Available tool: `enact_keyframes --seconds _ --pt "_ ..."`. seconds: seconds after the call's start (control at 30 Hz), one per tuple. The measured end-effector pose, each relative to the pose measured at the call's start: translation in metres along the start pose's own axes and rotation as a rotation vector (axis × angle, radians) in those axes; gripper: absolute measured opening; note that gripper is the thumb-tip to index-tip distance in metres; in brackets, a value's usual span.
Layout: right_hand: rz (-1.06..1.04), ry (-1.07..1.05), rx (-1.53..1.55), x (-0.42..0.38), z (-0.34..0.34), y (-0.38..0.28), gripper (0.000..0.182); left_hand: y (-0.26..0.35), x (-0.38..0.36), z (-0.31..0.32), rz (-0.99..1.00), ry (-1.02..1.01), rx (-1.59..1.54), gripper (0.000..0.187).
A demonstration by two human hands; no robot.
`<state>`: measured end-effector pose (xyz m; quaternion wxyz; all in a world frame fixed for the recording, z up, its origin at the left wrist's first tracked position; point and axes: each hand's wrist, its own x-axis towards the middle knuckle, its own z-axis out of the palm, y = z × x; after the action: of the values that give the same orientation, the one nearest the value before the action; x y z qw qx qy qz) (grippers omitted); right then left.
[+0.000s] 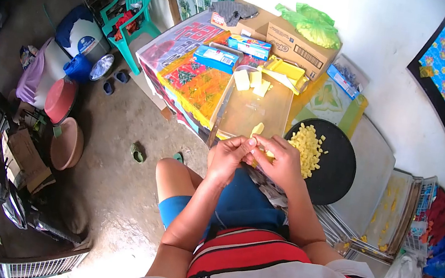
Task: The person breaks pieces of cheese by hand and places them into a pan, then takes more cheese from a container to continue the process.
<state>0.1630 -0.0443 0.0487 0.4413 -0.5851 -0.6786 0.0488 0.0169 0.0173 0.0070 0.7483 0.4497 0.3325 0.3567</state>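
Observation:
My left hand (233, 155) and my right hand (283, 162) meet over my lap at the near edge of a shallow plastic tray (248, 117). Both are closed, with thumbs and fingertips pinched together. A pale yellow piece of what looks like cheese (258, 129) sticks up from between the fingertips. More yellow shows under my right fingers, partly hidden. Pale yellow slabs (242, 80) lie at the tray's far end. To the right, a heap of small yellow cubes (305, 149) rests on a round black pan (337, 172).
Blue boxes (216, 58), yellow wrappers (286, 73) and a carton (298, 46) with a green bag (312, 25) stand on the cloth-covered table (184, 85). Flat metal trays (370, 160) are at the right. A green chair (131, 21) and basins (67, 143) are leftward.

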Motion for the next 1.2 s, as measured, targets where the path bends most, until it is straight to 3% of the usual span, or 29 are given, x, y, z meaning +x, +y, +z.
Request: enact_keyframes --seconds 0.4,1.2 --pt "0.094 -0.182 0.063 0.017 0.007 0.002 0.025 0.004 0.009 -0.013 -0.065 -0.017 -0.096 0.026" --pt "0.198 -0.227 0.082 0.061 0.043 0.006 0.025 0.022 0.049 -0.057 -0.175 -0.011 -0.138 0.025"
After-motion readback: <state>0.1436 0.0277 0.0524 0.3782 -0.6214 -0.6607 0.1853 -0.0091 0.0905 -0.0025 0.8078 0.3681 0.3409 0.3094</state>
